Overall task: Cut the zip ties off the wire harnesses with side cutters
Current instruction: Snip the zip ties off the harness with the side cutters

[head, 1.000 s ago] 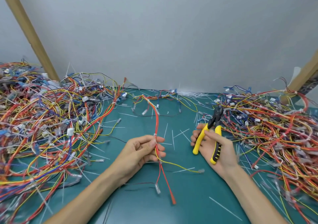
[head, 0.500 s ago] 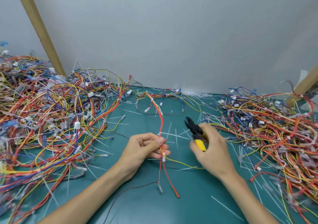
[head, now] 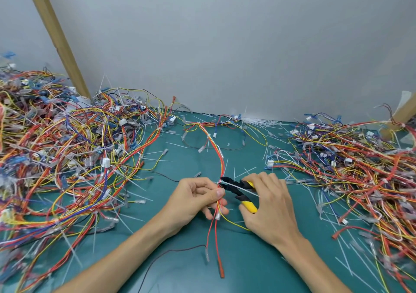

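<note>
Bench: green mat (head: 180, 270) against a plain grey wall (head: 225, 45). Two slanted wooden posts, one far left (head: 56, 38), one far right (head: 403, 110).

Count: two heaps of wire harnesses, the left heap (head: 67, 157) and the right heap (head: 360, 169). One single harness (head: 221, 164) lies between them, running from the wall toward the person. One pair of side cutters (head: 238, 189), yellow handles, black head. Loose white tie offcuts (head: 254, 121) are scattered over the mat, too many to count.

Left hand (head: 193, 200): fingers curled, thumb and fingers pinching the single harness, its red and yellow wires passing through the grip and trailing on below.

Right hand (head: 270, 207): wrapped round the cutter handles, head pointing left.

Zip tie (head: 219, 182): white, on the held harness just above the left thumb. The cutter tips sit at it, slightly parted, and its tail lies across the cutter head. The hands are close together, mid-mat.
</note>
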A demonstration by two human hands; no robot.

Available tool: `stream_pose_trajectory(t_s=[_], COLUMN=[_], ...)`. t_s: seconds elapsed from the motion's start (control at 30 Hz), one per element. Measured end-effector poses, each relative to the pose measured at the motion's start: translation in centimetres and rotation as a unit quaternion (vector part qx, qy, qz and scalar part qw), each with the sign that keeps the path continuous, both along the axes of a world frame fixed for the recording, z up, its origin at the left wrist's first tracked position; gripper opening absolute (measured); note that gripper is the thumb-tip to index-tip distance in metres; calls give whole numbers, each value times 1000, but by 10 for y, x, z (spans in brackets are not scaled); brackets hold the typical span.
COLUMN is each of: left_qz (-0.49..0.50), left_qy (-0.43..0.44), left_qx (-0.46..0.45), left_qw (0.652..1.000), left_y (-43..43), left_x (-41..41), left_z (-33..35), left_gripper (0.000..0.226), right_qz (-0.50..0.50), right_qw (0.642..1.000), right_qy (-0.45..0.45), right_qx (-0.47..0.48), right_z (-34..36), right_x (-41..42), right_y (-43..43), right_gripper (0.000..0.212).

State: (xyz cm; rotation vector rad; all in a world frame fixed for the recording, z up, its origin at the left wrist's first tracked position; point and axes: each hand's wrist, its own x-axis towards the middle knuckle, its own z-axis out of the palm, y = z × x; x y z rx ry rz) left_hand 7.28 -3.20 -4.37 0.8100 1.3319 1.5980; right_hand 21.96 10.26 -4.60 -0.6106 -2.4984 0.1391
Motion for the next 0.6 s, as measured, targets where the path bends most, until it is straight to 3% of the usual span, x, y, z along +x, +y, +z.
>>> stream_pose_trajectory(t_s=[0.37,0.6], left_qz=[-10,-11], left_qy=[23,35], left_qx=[-2,-7], left_qw=[1000,999], left_y=[1,2], left_x=[1,2], left_z=[-2,-2], left_gripper=[17,21], right_qz=[1,-2], right_qw=[1000,1000], right_qy=[-18,-12], right_qx=[-17,8], right_z=[4,4], right_x=[0,2], right_y=[-3,-5], right_gripper=[26,32])
